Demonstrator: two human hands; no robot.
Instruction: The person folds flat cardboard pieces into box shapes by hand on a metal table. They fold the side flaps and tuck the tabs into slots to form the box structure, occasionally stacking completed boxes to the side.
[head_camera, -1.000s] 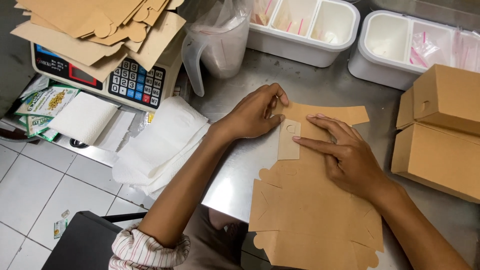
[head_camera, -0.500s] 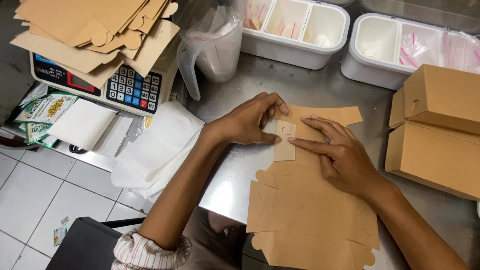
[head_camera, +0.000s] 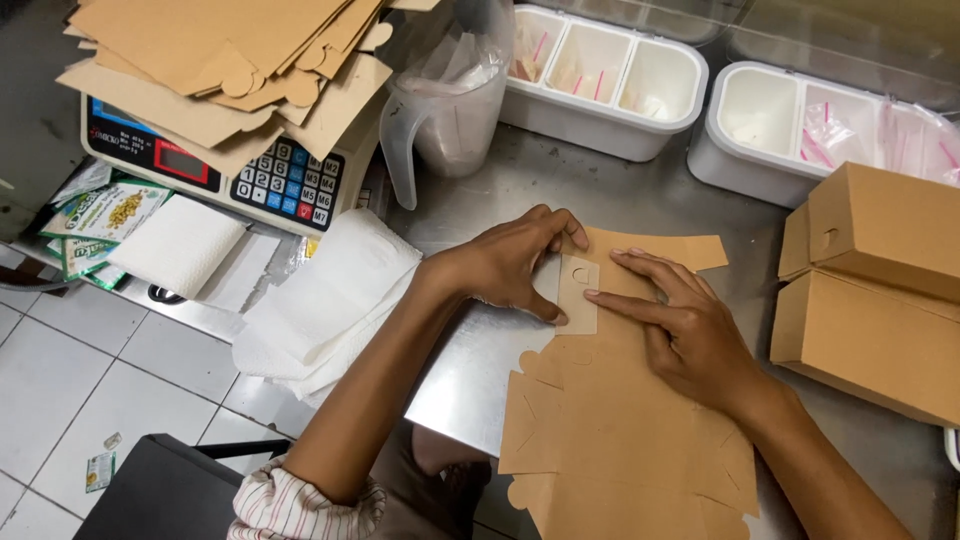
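Observation:
A flat brown cardboard box blank (head_camera: 620, 440) lies on the steel table (head_camera: 480, 370) in front of me. One of its end flaps (head_camera: 578, 292) is folded over, pale side up. My left hand (head_camera: 510, 265) presses on that flap's left side with thumb and fingers spread around it. My right hand (head_camera: 680, 325) lies flat on the blank, its index finger pointing left onto the flap's right edge. Neither hand lifts anything.
Two assembled brown boxes (head_camera: 870, 290) stand at the right. White compartment tubs (head_camera: 600, 80) (head_camera: 790, 130) line the back. A plastic jug (head_camera: 440, 110) stands by a scale (head_camera: 210, 170) stacked with flat blanks (head_camera: 230, 70). White paper sheets (head_camera: 320, 300) overhang the table's left edge.
Both hands have stayed on the folded flap; the left fingers have shifted slightly around it and the right index finger has slid closer onto its edge.

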